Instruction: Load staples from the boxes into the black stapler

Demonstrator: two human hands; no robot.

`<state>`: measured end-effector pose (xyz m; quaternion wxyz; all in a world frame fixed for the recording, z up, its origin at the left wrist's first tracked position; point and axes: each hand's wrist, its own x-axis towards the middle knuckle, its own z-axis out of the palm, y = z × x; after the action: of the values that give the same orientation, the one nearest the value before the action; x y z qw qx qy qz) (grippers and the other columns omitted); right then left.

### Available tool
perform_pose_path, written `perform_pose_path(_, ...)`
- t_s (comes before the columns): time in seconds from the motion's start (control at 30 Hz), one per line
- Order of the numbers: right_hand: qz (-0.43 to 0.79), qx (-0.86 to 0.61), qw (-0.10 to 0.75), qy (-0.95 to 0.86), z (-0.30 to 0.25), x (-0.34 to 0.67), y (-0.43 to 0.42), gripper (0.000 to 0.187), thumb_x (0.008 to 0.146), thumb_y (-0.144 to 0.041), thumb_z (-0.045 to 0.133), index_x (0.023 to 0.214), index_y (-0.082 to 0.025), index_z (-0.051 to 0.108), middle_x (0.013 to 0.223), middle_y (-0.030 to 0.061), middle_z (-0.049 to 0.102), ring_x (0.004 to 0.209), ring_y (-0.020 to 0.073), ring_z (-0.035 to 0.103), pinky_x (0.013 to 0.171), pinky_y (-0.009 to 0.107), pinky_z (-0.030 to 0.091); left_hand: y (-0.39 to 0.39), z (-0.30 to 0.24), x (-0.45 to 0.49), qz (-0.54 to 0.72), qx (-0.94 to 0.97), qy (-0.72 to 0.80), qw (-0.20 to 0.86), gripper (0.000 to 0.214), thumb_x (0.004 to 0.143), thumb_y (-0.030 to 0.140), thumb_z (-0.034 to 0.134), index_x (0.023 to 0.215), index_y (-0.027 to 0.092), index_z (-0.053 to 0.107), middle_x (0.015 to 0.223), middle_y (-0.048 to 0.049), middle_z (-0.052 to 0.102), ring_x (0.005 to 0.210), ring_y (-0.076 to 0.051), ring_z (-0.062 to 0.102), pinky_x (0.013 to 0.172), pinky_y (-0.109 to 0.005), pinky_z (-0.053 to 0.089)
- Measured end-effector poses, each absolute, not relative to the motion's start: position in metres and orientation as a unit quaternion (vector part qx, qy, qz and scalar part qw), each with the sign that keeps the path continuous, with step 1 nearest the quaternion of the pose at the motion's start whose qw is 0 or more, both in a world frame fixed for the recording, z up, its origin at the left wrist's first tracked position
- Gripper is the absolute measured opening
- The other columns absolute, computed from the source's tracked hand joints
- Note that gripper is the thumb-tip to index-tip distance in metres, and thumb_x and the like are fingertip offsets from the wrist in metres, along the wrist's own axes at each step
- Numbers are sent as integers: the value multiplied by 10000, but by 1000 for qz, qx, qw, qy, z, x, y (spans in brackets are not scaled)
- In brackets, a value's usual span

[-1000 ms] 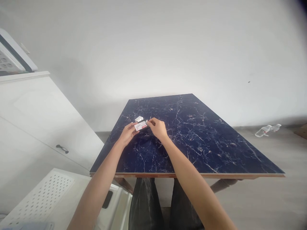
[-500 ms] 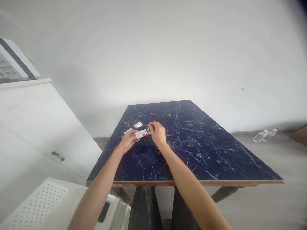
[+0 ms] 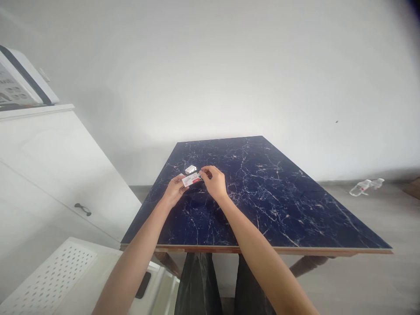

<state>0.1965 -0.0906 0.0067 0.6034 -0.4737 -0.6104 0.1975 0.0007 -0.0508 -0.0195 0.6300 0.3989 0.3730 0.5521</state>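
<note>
My left hand is closed around the left end of a small white box with red print, held tilted above the table. My right hand is at the box's right end, thumb and fingers pinched together. A small dark thing shows at that end, but the fingers largely hide it and I cannot tell its kind. Just behind the held box, another small white box rests on the tabletop. A bit of white shows behind my left fingers, mostly covered.
The dark blue marbled table has a wooden front edge above my knees. To the left stand a white cabinet and a lower white unit with a black phone-like slab. Clear plastic bottles lie on the floor at right.
My right fingers have come closer to the box's end, and the grey-and-dark piece by them is now more hidden. The held box has tilted slightly. The whole view has shifted a little.
</note>
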Motion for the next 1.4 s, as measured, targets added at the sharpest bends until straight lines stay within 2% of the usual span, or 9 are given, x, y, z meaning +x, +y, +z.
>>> perform_pose_path(0.23, 622, -327, 528, -478, 5, 204, -83, 289, 827, -431, 702, 1015, -216, 658, 1000, 62, 742, 901, 178, 719, 822, 312, 592, -55, -17, 0, 540, 397, 349, 655, 307, 631, 191, 902, 819, 170, 659, 829, -22, 747, 664, -97, 695, 493, -104, 527)
perform_pose_path(0.4, 581, -374, 552, -467, 6, 207, -83, 238, 748, -345, 786, 901, -197, 679, 887, 41, 740, 792, 160, 698, 709, 280, 604, -56, -16, 3, 536, 400, 341, 660, 285, 653, 179, 893, 827, 170, 668, 838, -29, 748, 703, -111, 708, 509, -106, 545)
perform_pose_path(0.57, 646, -293, 561, -427, 9, 205, -83, 200, 861, -347, 680, 993, -201, 718, 1033, 66, 746, 940, 176, 715, 861, 305, 606, -56, -13, 2, 548, 394, 333, 658, 179, 744, 142, 819, 878, 174, 705, 891, -37, 757, 737, -103, 714, 619, -128, 591)
perform_pose_path(0.73, 632, -323, 589, -386, 2, 203, -80, 125, 855, -292, 702, 942, -202, 705, 1000, 45, 739, 900, 139, 704, 901, 278, 579, -65, -3, 0, 538, 391, 323, 674, 192, 839, 212, 716, 1011, 133, 752, 1059, -123, 757, 983, -222, 728, 834, -274, 630)
perform_pose_path(0.9, 686, -275, 518, -431, -9, 195, -83, 267, 863, -455, 695, 996, -225, 672, 980, 37, 729, 849, 133, 689, 868, 293, 570, -67, -2, 1, 506, 450, 311, 667, 334, 745, 146, 794, 1077, 134, 752, 1114, -120, 750, 1011, -226, 723, 911, -304, 595)
perform_pose_path(1.03, 525, -412, 529, -524, -14, 188, -82, 343, 861, -556, 641, 863, -213, 659, 829, 12, 699, 641, 123, 611, 673, 261, 530, -65, -8, 1, 508, 477, 328, 638, 355, 757, 194, 788, 1106, 146, 750, 1163, -116, 735, 1042, -235, 706, 897, -313, 578)
perform_pose_path(1.2, 241, -574, 551, -556, -19, 200, -72, 486, 976, -545, 392, 742, -212, 658, 688, 19, 665, 671, 177, 598, 671, 281, 448, -74, -16, 8, 558, 593, 430, 390, 89, 771, 217, 729, 844, 198, 776, 919, -62, 748, 945, -260, 686, 815, -315, 547)
perform_pose_path(1.3, 156, -638, 517, -549, -25, 217, -66, 403, 983, -445, 379, 919, -198, 691, 841, 64, 716, 806, 225, 627, 786, 328, 457, -76, -16, 7, 540, 662, 463, 237, 65, 772, 223, 725, 710, 220, 743, 907, -73, 729, 1043, -290, 640, 954, -359, 486)
perform_pose_path(1.4, 111, -666, 416, -610, -30, 226, -62, 426, 894, -295, 507, 1282, -146, 601, 1143, 138, 708, 1088, 296, 609, 978, 405, 416, -70, -13, -4, 528, 663, 527, 59, 136, 864, 266, 625, 801, 221, 736, 971, -80, 722, 1057, -293, 608, 1012, -426, 441)
